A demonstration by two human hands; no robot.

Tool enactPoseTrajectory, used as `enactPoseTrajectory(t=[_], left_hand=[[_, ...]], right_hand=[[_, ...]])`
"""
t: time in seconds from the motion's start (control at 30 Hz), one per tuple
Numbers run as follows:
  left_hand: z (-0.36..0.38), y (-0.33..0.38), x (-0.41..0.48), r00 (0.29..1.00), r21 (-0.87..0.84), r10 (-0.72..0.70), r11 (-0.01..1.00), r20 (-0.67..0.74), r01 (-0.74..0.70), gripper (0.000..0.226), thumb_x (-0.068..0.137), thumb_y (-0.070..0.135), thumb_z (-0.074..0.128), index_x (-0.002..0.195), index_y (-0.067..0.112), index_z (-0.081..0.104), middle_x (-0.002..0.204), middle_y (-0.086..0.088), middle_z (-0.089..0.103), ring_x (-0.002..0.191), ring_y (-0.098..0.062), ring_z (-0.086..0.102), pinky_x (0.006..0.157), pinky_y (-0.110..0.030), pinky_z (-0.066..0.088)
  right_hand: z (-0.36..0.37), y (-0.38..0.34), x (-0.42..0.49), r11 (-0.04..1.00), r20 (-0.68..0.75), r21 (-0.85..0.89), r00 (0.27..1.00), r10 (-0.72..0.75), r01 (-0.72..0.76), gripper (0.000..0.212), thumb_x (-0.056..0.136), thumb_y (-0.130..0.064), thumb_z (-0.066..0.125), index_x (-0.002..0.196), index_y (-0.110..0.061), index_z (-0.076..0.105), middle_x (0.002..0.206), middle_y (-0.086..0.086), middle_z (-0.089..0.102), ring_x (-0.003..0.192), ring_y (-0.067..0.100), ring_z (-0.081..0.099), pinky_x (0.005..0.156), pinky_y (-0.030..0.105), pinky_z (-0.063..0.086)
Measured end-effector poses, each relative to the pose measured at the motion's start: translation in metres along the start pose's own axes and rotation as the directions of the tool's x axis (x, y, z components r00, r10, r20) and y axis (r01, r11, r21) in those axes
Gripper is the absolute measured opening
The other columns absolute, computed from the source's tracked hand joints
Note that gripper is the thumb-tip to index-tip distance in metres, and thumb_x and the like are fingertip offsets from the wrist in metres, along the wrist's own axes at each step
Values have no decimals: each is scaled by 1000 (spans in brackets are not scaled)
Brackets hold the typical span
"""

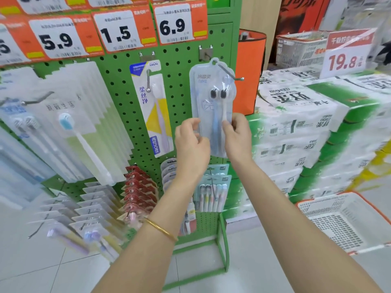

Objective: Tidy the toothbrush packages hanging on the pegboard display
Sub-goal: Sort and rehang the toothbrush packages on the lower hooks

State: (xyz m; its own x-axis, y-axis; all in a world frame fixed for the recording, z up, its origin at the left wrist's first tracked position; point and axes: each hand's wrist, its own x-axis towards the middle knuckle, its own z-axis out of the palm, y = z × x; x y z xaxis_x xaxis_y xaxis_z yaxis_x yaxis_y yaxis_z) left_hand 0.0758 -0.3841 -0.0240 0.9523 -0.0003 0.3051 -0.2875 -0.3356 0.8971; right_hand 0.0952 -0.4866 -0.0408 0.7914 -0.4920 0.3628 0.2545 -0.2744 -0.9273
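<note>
A clear plastic two-brush blister pack (211,98) hangs from a metal hook (229,71) at the right edge of the green perforated pegboard (124,85), its lower edges pinched by curled fingers of the left hand (191,144) and right hand (237,136); next it likely needs straightening and sliding back against the pegboard.

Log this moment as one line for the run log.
stage: straightening | left hand: pinches twin toothbrush pack left edge | right hand: pinches right edge | pack: hanging on hook under 6.9 price tag
</note>
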Motion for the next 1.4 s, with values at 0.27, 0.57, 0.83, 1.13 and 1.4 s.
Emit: enactPoseTrajectory(t=[0.27,0.57,0.83,1.13,1.4], left_hand=[[14,7,-16,972,-169,-67,985,-224,29,28,88,1,41,111,16,48,119,-9,51,100,-16,52,96,-36,44],[5,19,-34,963,-280,-62,960,-261,-14,17,98,17,38,110,16,51,113,1,52,111,-20,51,98,-42,44],[-2,34,-59,964,-310,-19,948,-266,-67,15,101,16,36,108,16,50,106,0,54,104,-18,54,93,-38,45],[13,29,-94,995,-295,69,952,-66,-86,16,103,31,34,101,18,44,86,10,46,73,3,45,69,-7,37],[37,-8,-111,996,-23,35,999,-80,-37,57,99,37,41,147,14,19,136,11,32,117,2,35,86,-6,26]], right_hand=[[-27,-15,-27,989,36,145,999,8,-14,32,90,2,38,67,-20,35,69,-7,33,58,0,30,57,18,29],[-38,-31,-60,974,-69,225,997,42,-25,18,82,-14,32,65,-21,29,66,-8,26,54,1,24,53,20,24],[-50,-34,-77,972,-130,229,988,80,-48,33,93,-2,33,65,-20,27,67,-7,25,53,2,22,53,22,23],[-77,-13,-112,973,8,183,990,142,-141,30,90,-5,41,65,-20,37,65,-8,33,57,3,29,56,22,29],[-96,9,-145,806,288,423,905,314,-414,17,96,-10,49,85,-15,62,85,7,60,76,18,55,70,30,46]])
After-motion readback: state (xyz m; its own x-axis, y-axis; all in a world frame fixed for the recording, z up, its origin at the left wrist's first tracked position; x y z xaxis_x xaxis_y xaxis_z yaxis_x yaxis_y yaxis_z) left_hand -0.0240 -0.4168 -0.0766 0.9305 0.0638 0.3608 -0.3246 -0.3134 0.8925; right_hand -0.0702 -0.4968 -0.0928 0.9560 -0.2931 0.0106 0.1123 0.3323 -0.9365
